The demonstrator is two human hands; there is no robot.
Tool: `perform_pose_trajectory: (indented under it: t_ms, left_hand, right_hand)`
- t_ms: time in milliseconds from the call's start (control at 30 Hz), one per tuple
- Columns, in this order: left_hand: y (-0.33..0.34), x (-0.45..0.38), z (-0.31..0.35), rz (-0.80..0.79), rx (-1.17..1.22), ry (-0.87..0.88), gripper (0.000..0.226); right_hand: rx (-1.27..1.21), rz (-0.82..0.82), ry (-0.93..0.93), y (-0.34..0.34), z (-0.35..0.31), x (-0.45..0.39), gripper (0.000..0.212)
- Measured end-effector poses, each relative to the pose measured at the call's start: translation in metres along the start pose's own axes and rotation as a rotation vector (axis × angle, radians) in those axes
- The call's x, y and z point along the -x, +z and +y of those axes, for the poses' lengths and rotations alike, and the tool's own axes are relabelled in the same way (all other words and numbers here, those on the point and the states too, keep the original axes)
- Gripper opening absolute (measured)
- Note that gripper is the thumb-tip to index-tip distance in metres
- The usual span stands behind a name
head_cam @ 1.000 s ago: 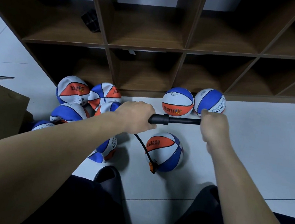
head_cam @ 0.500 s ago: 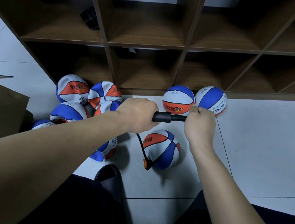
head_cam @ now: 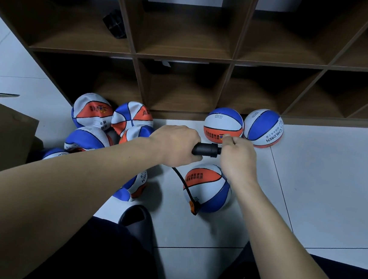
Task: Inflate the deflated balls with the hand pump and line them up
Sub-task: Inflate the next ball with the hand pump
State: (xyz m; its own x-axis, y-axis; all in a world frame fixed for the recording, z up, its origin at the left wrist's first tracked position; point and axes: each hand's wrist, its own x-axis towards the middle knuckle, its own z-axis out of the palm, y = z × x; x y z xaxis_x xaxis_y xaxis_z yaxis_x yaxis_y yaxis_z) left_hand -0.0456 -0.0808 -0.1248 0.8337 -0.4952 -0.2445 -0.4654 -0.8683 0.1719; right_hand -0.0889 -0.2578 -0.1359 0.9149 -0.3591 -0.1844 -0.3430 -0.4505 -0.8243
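Observation:
My left hand grips the black barrel of the hand pump. Pressed close against the barrel's end, my right hand grips the pump's handle. A black hose runs down to an orange nozzle plugged into a white, orange and blue ball on the floor below my hands. Two round balls, one and another, stand side by side against the shelf base. Several dented balls are piled at the left, and one flattened ball lies under my left forearm.
A dark wooden shelf unit with open compartments stands behind the balls. A cardboard box is at the left. My black slippers rest on the white tiled floor.
My right hand has pushed the handle leftwards, from fully drawn out to right against the barrel. The left hand and the ball stayed in place.

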Motion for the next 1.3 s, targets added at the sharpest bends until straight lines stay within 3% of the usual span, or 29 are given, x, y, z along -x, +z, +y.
perform_pose_trajectory:
  t_ms: [267, 500, 1133, 1300]
  left_hand:
    - [-0.007, 0.001, -0.024, 0.002, -0.054, -0.053, 0.032]
    - [-0.011, 0.003, -0.018, 0.025, -0.114, -0.049, 0.032]
    - [-0.001, 0.002, 0.006, 0.057, -0.074, 0.022, 0.037]
    - [-0.003, 0.002, -0.011, -0.008, -0.027, -0.032, 0.035]
  right_hand:
    - [-0.162, 0.176, 0.219, -0.046, 0.023, -0.032, 0.038]
    - [-0.155, 0.214, 0.128, -0.018, 0.016, -0.014, 0.047]
    - [-0.076, 0.008, 0.001, 0.007, 0.004, 0.004, 0.050]
    - [-0.074, 0.147, 0.107, -0.033, 0.022, -0.026, 0.039]
